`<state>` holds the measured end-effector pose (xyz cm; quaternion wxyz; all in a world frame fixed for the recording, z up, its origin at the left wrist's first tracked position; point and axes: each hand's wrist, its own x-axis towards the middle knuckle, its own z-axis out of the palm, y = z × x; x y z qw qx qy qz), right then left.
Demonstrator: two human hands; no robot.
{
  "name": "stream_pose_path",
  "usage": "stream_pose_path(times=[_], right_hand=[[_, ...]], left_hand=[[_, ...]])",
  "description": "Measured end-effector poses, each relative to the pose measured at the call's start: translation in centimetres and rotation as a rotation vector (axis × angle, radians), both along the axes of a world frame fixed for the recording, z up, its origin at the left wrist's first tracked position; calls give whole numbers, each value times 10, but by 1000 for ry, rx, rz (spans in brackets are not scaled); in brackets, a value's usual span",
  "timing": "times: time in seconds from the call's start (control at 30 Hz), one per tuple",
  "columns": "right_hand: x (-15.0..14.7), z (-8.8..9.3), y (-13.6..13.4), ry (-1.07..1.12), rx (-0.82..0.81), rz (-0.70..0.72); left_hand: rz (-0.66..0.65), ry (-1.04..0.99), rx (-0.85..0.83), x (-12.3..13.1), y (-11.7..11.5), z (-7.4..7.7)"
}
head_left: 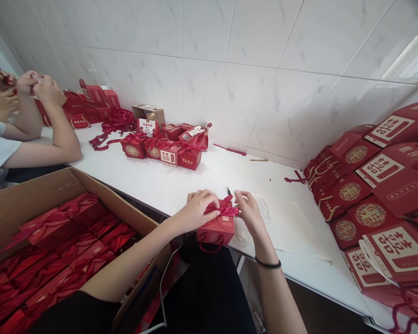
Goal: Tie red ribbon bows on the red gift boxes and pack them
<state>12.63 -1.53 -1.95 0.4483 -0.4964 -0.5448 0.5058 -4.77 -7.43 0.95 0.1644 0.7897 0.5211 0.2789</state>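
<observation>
A red gift box point(216, 228) rests at the front edge of the white table, with a red ribbon bow point(226, 207) on its top. My left hand point(201, 209) is at the left side of the bow, its fingers closed on the ribbon. On the other side, my right hand point(246, 209) has its thumb and fingers curled at the bow's right loop, and they seem to pinch the ribbon. A red cord handle point(210, 249) hangs from the near side of the box.
An open carton point(61, 181) of red boxes stands left. More boxes point(179, 155) and ribbons point(118, 119) lie at the back. Stacked boxes point(374, 211) rise at right. Papers point(299, 229) and a pen point(229, 190) lie nearby. Other people's arms point(54, 150) rest far left.
</observation>
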Motion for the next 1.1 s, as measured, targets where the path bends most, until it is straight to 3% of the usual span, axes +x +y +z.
stream_pose_path(times=[0.07,0.17,0.27,0.37,0.73,0.8,0.9,1.0,1.1], right_hand=[[9,-3,-13,-4,18,-22],[16,-6,-27,-127,51,87],[11,-6,-29,-194,122,165],[4,-6,-25,-117,175,188],[0,-15,-42,-1,193,63],[0,-15,-43,-10,187,60],[1,-12,-44,-58,185,93],[3,-8,-44,-110,186,113],[3,-7,-44,-139,179,88]], left_hand=[[-30,-17,15,0,0,-1],[-60,-4,0,0,0,-2],[-44,6,-29,0,2,-2],[-50,12,-36,-2,4,-2],[-42,13,-29,-4,6,-4],[31,-43,42,-10,3,-2],[288,-203,157,-21,-6,1],[421,-290,-41,-28,-17,1],[337,-322,-277,-25,-22,-4]])
